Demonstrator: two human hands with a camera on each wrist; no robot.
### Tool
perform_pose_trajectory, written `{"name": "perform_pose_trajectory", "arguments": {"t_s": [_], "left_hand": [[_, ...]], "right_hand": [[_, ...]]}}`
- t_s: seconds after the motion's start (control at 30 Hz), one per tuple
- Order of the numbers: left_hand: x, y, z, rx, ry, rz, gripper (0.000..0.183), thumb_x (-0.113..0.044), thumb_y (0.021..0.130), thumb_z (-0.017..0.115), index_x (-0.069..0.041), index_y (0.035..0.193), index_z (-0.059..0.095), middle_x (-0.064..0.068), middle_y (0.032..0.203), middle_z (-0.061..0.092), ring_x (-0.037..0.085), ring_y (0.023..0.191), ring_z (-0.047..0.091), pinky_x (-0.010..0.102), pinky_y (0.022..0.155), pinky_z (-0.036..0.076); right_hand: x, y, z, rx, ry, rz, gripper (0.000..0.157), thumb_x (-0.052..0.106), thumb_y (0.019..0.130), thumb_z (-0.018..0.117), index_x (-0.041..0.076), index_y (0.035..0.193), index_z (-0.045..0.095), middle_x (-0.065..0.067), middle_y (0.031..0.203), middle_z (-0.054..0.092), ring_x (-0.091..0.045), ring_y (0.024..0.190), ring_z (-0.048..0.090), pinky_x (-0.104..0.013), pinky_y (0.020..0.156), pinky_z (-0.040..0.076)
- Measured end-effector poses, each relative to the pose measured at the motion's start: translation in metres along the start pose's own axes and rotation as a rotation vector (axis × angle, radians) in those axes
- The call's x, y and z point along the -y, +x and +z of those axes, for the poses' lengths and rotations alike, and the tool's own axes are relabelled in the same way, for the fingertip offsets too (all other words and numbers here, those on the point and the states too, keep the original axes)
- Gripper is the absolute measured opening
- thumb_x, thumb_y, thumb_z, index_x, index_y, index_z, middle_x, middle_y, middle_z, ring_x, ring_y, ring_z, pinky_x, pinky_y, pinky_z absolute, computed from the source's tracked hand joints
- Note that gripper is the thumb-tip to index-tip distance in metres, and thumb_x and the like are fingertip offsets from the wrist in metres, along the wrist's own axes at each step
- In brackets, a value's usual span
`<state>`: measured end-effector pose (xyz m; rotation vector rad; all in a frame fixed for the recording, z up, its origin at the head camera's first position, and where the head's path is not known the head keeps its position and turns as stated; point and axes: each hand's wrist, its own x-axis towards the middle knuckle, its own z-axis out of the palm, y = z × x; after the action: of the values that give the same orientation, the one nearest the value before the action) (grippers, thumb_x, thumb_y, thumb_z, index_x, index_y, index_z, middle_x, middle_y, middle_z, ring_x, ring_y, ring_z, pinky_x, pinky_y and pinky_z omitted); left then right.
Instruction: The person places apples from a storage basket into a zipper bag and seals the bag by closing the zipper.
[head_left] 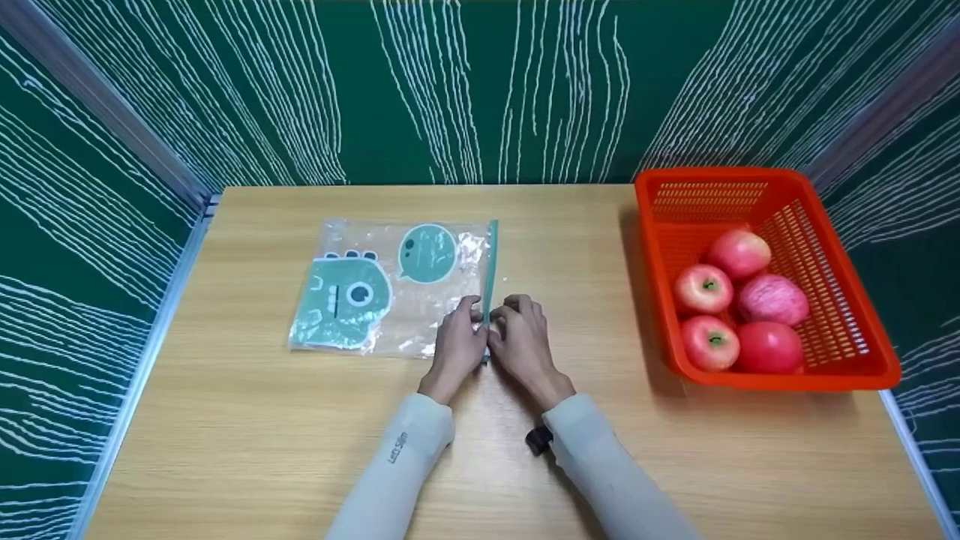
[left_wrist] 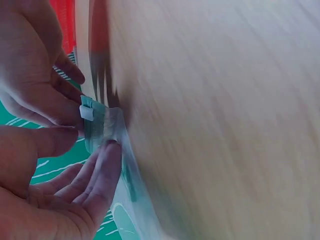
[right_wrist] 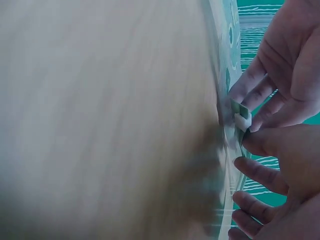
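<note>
A clear zip bag [head_left: 420, 315] with green cartoon prints lies flat on the table, its green zip strip [head_left: 492, 262] along the right side. At the near end of this strip sits a small white slider [right_wrist: 243, 122]. My left hand [head_left: 459, 341] holds the bag's near right corner, fingertips against the plastic and thumb by the strip. From the other side, my right hand [head_left: 521, 341] pinches the zip end beside the slider, with its other fingers spread in the right wrist view. Both hands nearly meet at that corner.
To the right stands a red-orange plastic basket [head_left: 840, 379] holding several red apples [head_left: 771, 346]. The wooden table [head_left: 300, 450] runs back to green panels [head_left: 487, 90] with white lines, which also rise on both sides.
</note>
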<state>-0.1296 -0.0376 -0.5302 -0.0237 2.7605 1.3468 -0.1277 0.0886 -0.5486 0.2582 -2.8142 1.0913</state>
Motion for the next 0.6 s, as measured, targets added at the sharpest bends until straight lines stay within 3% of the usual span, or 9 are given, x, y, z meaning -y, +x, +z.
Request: {"name": "perform_pose_trajectory", "arguments": {"t_s": [0.23, 0.6], "left_hand": [[-0.0001, -0.0013, 0.0017, -0.067, -0.030, 0.038, 0.040, 0.009, 0.090, 0.071, 0.005, 0.129, 0.065, 0.020, 0.102, 0.079, 0.038, 0.103, 0.074, 0.050, 0.097, 0.058], [-0.0026, -0.0040, 0.0043, -0.122, -0.052, 0.025, 0.041, 0.013, 0.086, 0.070, 0.007, 0.126, 0.065, 0.014, 0.086, 0.074, 0.030, 0.082, 0.071, 0.046, 0.080, 0.061]], "right_hand": [[0.0018, -0.0014, 0.0013, -0.007, 0.012, -0.013, 0.019, 0.002, 0.083, 0.081, -0.003, 0.101, 0.078, -0.023, 0.125, 0.062, -0.045, 0.119, 0.056, -0.058, 0.102, 0.047], [0.0022, -0.0032, 0.0025, -0.021, 0.023, 0.003, 0.023, -0.002, 0.081, 0.080, -0.004, 0.103, 0.077, -0.019, 0.115, 0.065, -0.041, 0.110, 0.058, -0.050, 0.098, 0.052]]}}
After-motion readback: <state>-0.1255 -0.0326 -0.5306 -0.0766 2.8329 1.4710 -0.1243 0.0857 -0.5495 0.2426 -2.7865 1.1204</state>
